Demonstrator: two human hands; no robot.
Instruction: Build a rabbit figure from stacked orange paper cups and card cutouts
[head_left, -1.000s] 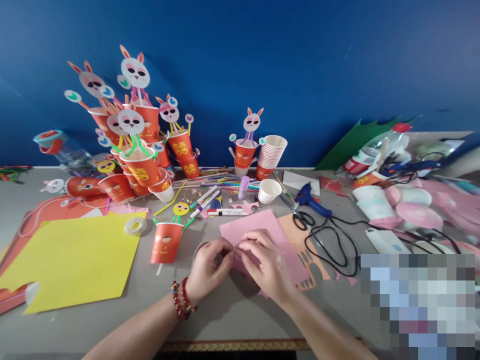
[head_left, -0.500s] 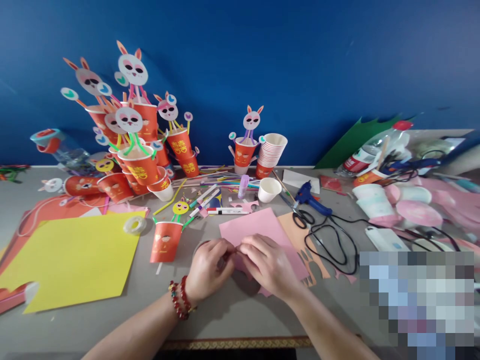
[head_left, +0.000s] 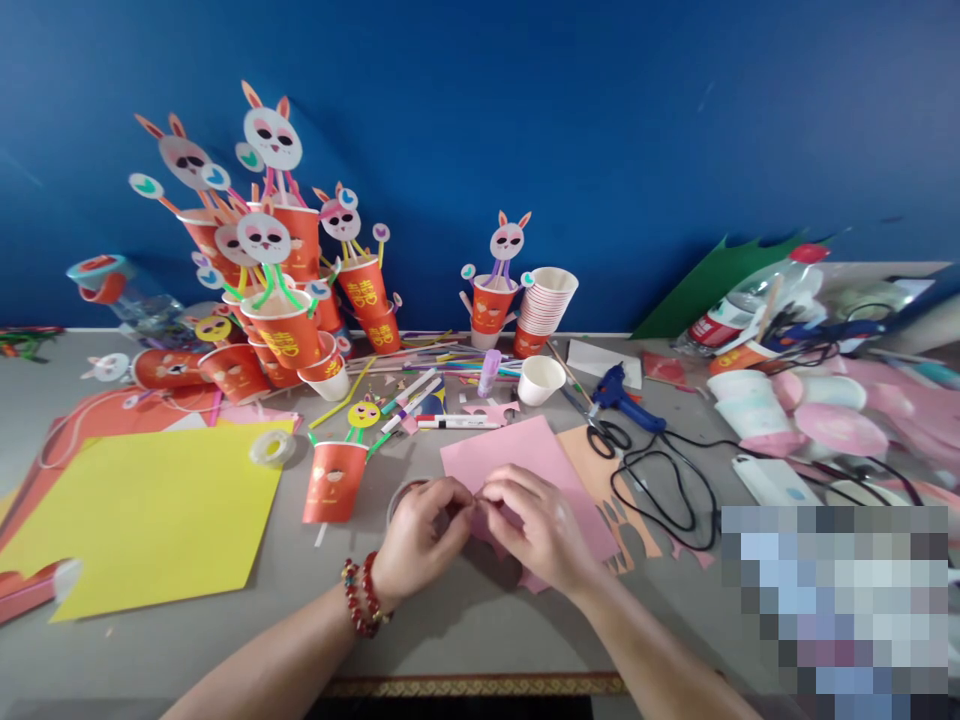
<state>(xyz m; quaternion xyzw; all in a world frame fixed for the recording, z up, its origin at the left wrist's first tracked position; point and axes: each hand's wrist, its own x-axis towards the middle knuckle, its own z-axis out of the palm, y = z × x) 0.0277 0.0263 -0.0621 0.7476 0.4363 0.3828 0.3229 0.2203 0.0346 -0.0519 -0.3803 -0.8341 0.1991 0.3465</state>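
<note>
My left hand point(head_left: 422, 537), with red beads on its wrist, meets my right hand point(head_left: 536, 530) fingertip to fingertip above the front of the table. The fingers of both are pinched together; whatever is between them is too small and hidden to name. Under my right hand lies a pink paper sheet point(head_left: 517, 448) with cut edges. A round rim point(head_left: 398, 492), perhaps of a tape roll, is mostly covered by my left hand. Left of that stands a red paper cup point(head_left: 334, 484) with a yellow rabbit face point(head_left: 364, 414) and green pipe-cleaner arms.
Behind are stacked cups with rabbit figures point(head_left: 285, 335), white cups point(head_left: 541, 380) and markers point(head_left: 457, 422). Yellow paper point(head_left: 172, 510) and clear tape point(head_left: 271, 448) lie left. To the right are scissors point(head_left: 607, 438), a blue glue gun point(head_left: 626, 398) with looping cord, and a bottle point(head_left: 724, 318).
Both hands stay almost in place, fingertips still together, with small finger shifts. The whole view has slid slightly; the objects on the table keep their places.
</note>
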